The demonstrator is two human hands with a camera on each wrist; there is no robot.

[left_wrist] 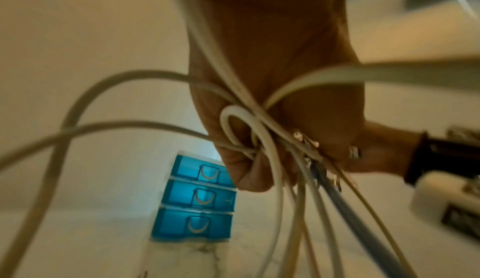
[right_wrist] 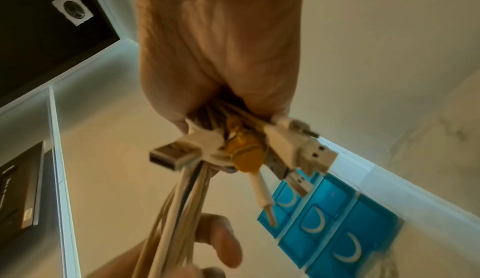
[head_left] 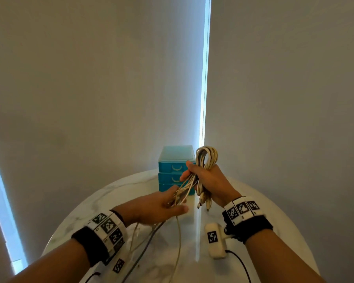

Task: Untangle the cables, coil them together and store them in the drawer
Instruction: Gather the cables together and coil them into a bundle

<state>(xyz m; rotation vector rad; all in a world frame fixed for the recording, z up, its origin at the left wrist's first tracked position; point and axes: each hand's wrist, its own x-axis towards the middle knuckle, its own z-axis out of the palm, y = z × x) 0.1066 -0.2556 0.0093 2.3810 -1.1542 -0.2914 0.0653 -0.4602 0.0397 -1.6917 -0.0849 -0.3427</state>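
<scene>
A bundle of white and beige cables (head_left: 206,158) is looped upright in my right hand (head_left: 194,177), which grips it in a fist above the table. USB plugs (right_wrist: 291,149) and a yellow plug stick out below that fist (right_wrist: 221,77). Loose strands run from the bundle down-left into my left hand (head_left: 176,201), whose thumb and fingers pinch them. In the left wrist view the strands (left_wrist: 270,138) cross my palm (left_wrist: 272,56). Their tails (head_left: 178,242), one of them grey, hang down to the table. Behind the hands stands a blue three-drawer unit (head_left: 171,170) with all drawers closed.
The round white marble table (head_left: 264,205) carries the drawer unit (left_wrist: 194,198) at its far edge, against pale blinds. A white wrist camera (head_left: 215,240) with a black cord hangs under my right wrist. Table edges curve away on both sides.
</scene>
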